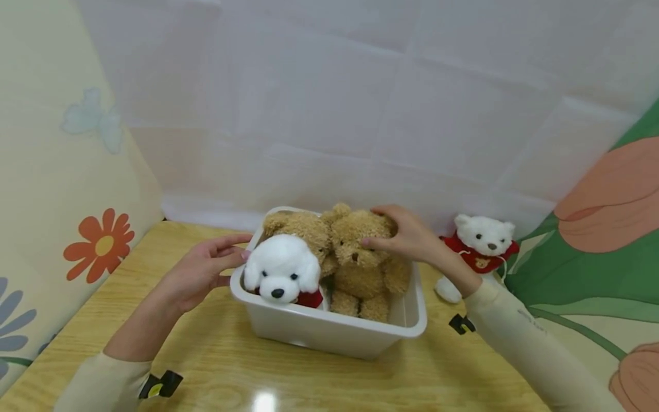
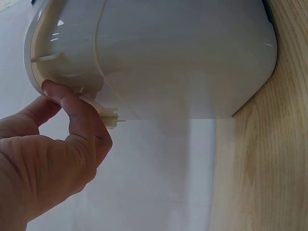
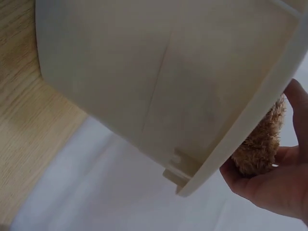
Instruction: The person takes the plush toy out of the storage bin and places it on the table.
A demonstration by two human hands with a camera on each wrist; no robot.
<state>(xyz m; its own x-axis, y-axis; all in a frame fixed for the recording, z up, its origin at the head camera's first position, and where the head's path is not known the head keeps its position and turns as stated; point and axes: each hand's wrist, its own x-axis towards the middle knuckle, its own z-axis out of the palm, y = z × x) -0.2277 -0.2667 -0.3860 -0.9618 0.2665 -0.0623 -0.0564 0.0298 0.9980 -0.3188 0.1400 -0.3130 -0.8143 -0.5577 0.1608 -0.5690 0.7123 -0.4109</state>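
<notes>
On the wood-grain table [image 1: 206, 355], mid head view, sits an off-white tub [image 1: 319, 337] w/ 3 plush toys in it. Clock dirs = head view, tub as ctr, 12 = far side.

White dog [image 1: 280, 263] is inside at approx 8–9 o'clock, head above rim level, bit of red clothing [image 1: 310, 299] below it. L brown bear [image 1: 301, 226] at 11, partly hidden behind dog. R brown bear [image 1: 360, 280] at 2–3, upright, facing 6, its head up against the other bear's.

L hand [image 1: 198, 272] at 9: thumb & fingers nearly together, pinching tub rim, see also L wrist view. R hand [image 1: 412, 234] at 2: part-open, curved round R brown bear's head, has hold of it; R wrist view shows brown fur btwn thumb & fingers, just past the rim.

Outside tub at 3, well apart from it: white bear [image 1: 484, 234] in red top [image 1: 479, 263], partly hidden by R forearm. White sheet [image 1: 329, 114] hangs at 12; flower-print panel [image 1: 31, 171] at 9–10.
</notes>
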